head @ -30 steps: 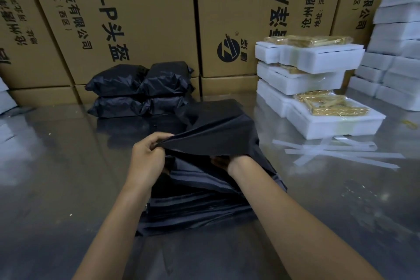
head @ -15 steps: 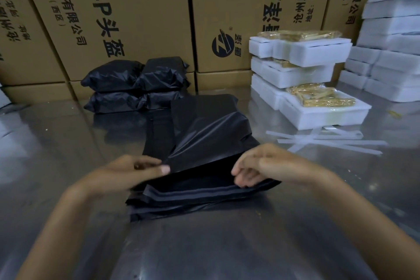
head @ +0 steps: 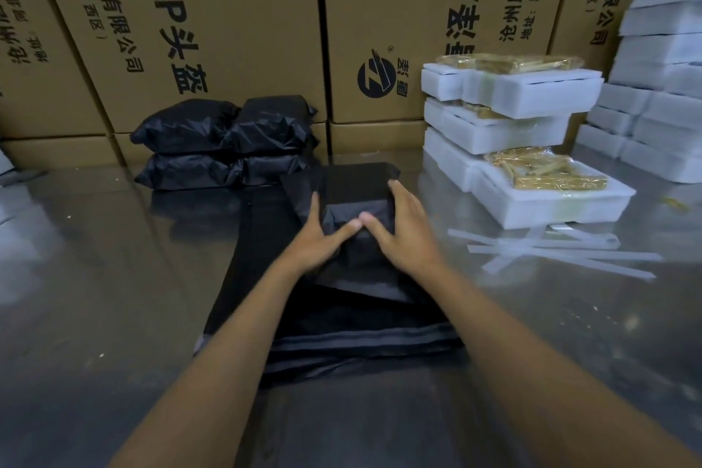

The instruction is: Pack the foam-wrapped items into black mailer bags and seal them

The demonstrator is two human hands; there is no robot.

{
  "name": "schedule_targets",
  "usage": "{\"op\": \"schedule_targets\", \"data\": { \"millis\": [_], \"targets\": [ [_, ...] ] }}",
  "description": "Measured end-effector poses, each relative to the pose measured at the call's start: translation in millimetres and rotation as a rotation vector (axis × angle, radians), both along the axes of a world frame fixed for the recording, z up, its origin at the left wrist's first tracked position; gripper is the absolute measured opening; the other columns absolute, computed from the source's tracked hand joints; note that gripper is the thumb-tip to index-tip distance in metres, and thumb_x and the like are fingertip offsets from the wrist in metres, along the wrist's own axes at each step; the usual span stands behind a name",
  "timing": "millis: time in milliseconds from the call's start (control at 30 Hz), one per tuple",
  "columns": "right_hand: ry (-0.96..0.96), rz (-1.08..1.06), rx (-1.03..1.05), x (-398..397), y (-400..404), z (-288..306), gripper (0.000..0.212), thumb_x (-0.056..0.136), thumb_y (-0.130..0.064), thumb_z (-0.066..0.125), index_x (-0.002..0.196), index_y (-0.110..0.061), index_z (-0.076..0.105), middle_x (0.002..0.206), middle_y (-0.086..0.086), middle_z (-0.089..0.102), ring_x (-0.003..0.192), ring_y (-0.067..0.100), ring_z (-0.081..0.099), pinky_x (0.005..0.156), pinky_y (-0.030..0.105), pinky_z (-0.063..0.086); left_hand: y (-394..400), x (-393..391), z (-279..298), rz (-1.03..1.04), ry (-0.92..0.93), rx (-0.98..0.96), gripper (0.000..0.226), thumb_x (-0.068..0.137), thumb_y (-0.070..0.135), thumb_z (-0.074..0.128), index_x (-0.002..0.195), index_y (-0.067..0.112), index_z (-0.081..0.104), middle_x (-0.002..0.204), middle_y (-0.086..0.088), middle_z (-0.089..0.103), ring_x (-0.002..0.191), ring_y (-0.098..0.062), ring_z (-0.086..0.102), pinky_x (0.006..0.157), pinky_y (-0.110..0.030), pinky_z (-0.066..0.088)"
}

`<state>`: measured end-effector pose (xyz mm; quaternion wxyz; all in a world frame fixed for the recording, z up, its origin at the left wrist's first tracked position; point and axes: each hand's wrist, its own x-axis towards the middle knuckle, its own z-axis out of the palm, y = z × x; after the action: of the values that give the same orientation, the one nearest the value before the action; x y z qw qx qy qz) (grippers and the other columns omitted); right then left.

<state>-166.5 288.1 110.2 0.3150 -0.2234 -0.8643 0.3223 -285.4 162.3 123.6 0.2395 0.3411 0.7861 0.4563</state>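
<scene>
1. I have two hands in the middle of the frame. My left hand (head: 321, 237) and my right hand (head: 404, 230) lie flat on a filled black mailer bag (head: 359, 198). My fingers are spread, and my grip is not closed around it. My thumbs touch on top of it.
2. That bag sits on a pile of flat black bags (head: 342, 331) on the shiny surface (head: 95, 296).
3. I count four packed black bags (head: 224, 142) at the upper left of the middle, stacked two on two, touching the brown boxes (head: 212, 30).
4. I count three foam trays (head: 532, 148) stacked at the upper right. Gold packs (head: 547, 173) lie in them.
5. More white foam blocks (head: 661, 87) are piled at the right edge. I cannot count them all.
6. Clear strips (head: 551, 251) lie crossed at the right, just below the lowest tray.
7. The surface is bare at the left and along the bottom, so there is room there.
</scene>
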Motion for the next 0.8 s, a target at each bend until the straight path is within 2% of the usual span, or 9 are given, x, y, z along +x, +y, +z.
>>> {"op": "schedule_targets", "data": {
  "millis": [100,167,200,267,367,467,600,733,800],
  "targets": [
    [0.064,-0.027,-0.097,7,7,-35,0.101,0.086,-0.062,0.064,0.161,-0.027,0.007,0.168,-0.003,0.012,0.151,0.013,0.018,0.112,0.021,0.023,-3,-9,-26,0.017,0.029,-0.032,0.133,0.058,0.082,0.068,0.158,0.03,-0.002,0.157,0.002,0.036,0.139,-0.021,0.042,0.111,-0.037,0.04],
    [0.046,-0.103,-0.259,6,11,-36,0.116,0.076,-0.067,0.073,0.161,-0.023,0.006,0.161,0.0,0.032,0.144,0.019,0.037,0.099,0.019,0.033,0,-14,-29,0.03,0.092,-0.085,0.135,0.055,0.087,0.064,0.158,0.03,-0.003,0.156,0.0,0.039,0.138,-0.023,0.044,0.109,-0.037,0.042],
    [0.017,-0.137,-0.292,5,13,-36,0.116,0.072,-0.068,0.075,0.159,-0.018,0.015,0.153,0.002,0.045,0.137,0.023,0.046,0.093,0.021,0.037,1,-15,-30,0.037,0.125,-0.099,0.136,0.054,0.089,0.061,0.158,0.03,-0.003,0.157,0.0,0.037,0.14,-0.024,0.041,0.111,-0.037,0.039],
    [-0.006,-0.163,-0.268,4,15,-39,0.102,0.07,-0.068,0.077,0.147,-0.014,0.037,0.138,0.003,0.058,0.126,0.025,0.056,0.086,0.024,0.042,3,-18,-34,0.019,0.201,-0.127,0.137,0.052,0.093,0.053,0.158,0.028,-0.003,0.163,0.004,0.022,0.15,-0.026,0.022,0.119,-0.039,0.021],
    [-0.011,-0.126,-0.276,9,19,-37,0.086,0.075,-0.059,0.079,0.14,-0.016,0.043,0.134,-0.001,0.06,0.123,0.023,0.057,0.091,0.028,0.046,0,-23,-36,-0.037,0.257,-0.165,0.125,0.061,0.084,0.052,0.158,0.028,-0.004,0.165,0.008,0.016,0.153,-0.027,0.009,0.122,-0.044,0.003],
    [0.025,-0.082,-0.277,16,21,-34,0.065,0.082,-0.045,0.079,0.135,-0.024,0.048,0.125,-0.01,0.062,0.121,0.019,0.058,0.091,0.025,0.043,-4,-23,-42,-0.034,0.279,-0.082,0.1,0.083,0.065,0.058,0.158,0.03,0.001,0.161,0.005,0.028,0.151,-0.026,0.016,0.123,-0.044,0.011],
    [0.072,-0.086,-0.231,20,17,-32,0.061,0.086,-0.038,0.077,0.138,-0.022,0.05,0.126,-0.007,0.066,0.118,0.018,0.06,0.094,0.028,0.048,-9,-11,-39,-0.025,0.295,-0.04,0.092,0.091,0.053,0.059,0.159,0.028,0.001,0.156,-0.004,0.039,0.147,-0.028,0.029,0.116,-0.045,0.032],
    [0.149,-0.127,-0.194,26,15,-24,0.049,0.085,-0.038,0.077,0.129,-0.024,0.058,0.102,-0.019,0.064,0.101,0.008,0.062,0.072,0.002,0.039,-13,3,-24,-0.001,0.376,0.024,0.088,0.094,0.05,0.056,0.159,0.026,0.001,0.154,-0.004,0.043,0.144,-0.027,0.035,0.114,-0.045,0.036],
    [0.194,-0.145,-0.17,29,11,-15,0.047,0.085,-0.039,0.077,0.126,-0.025,0.06,0.097,-0.02,0.064,0.092,0.003,0.06,0.067,-0.002,0.039,-15,7,-13,0.005,0.405,0.06,0.088,0.095,0.049,0.055,0.159,0.027,-0.002,0.156,-0.004,0.04,0.146,-0.027,0.032,0.114,-0.046,0.035]
  ]
}}
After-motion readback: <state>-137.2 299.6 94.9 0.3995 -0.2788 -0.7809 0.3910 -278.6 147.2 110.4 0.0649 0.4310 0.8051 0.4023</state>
